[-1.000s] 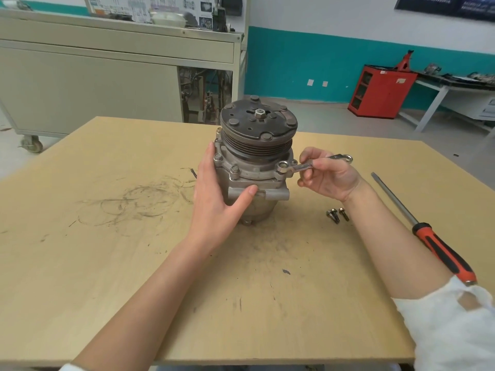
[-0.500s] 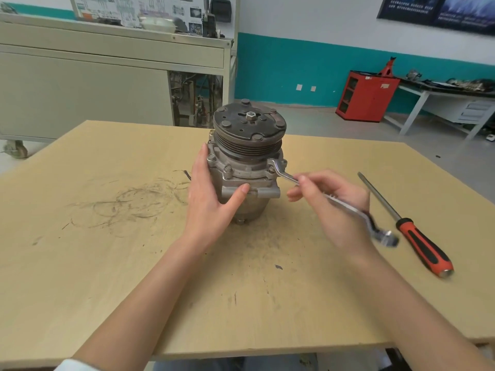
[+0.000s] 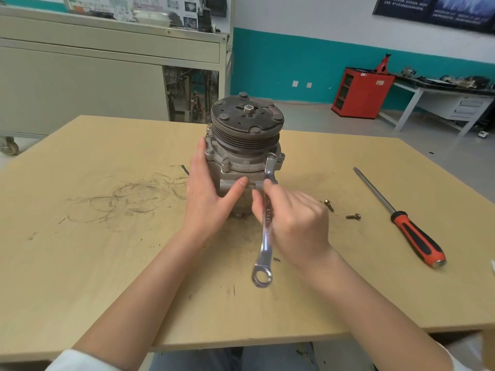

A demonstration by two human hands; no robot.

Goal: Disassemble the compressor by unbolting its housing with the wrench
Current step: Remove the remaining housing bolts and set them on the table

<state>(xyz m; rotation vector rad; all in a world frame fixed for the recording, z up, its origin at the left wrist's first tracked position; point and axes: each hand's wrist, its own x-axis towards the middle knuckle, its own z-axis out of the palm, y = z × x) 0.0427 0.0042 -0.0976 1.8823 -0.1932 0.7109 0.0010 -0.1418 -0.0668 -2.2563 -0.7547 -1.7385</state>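
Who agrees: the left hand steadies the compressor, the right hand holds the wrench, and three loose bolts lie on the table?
Only two loose bolts lie on the table, as the head view shows. The left hand steadies the compressor; the right hand holds the wrench.

Bright even indoor light, soft faint shadows, glare on wrench, wide-angle bending at frame edges, slightly soft background

compressor on table, bolts and screwdriver right
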